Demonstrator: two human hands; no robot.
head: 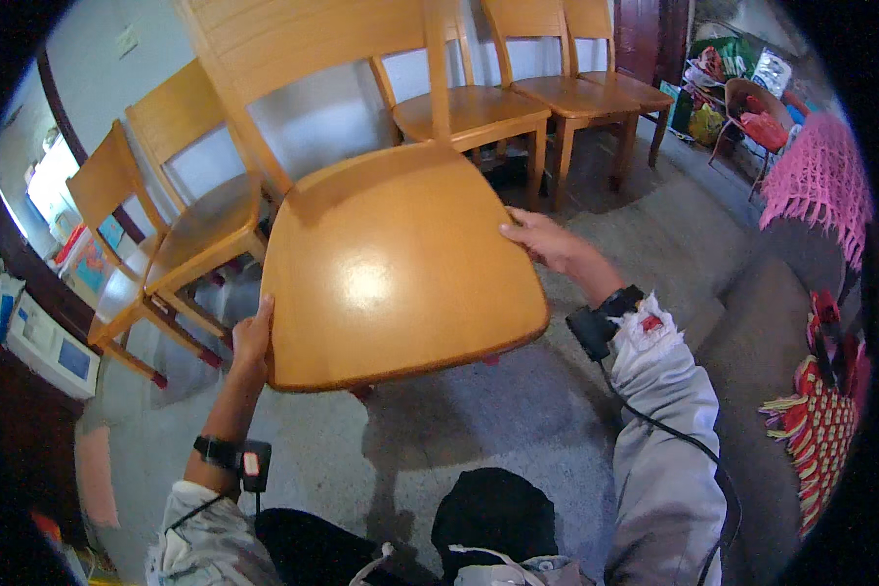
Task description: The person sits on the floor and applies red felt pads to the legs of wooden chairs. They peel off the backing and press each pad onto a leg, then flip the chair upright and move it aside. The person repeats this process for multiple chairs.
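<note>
Right in front of me is a wooden chair (pixel 403 271) with a glossy, light brown seat. Its backrest rises on the far side, cut off by the top of the view. My left hand (pixel 253 337) grips the seat's left edge near the front corner, thumb upward. On the opposite edge, farther back, my right hand (pixel 546 238) has its thumb at the rim and its fingers mostly hidden beneath. The chair's legs are almost wholly covered by the seat, so I cannot tell whether they touch the floor.
Behind on the left stand two similar chairs (pixel 205 212); several more, such as one wooden chair (pixel 579 99), line the wall. A sofa (pixel 747 351) with a pink fringed cover (pixel 813 179) borders the right. Bags lie around a brown chair (pixel 758 102) farther back. Cables hang from both wrists.
</note>
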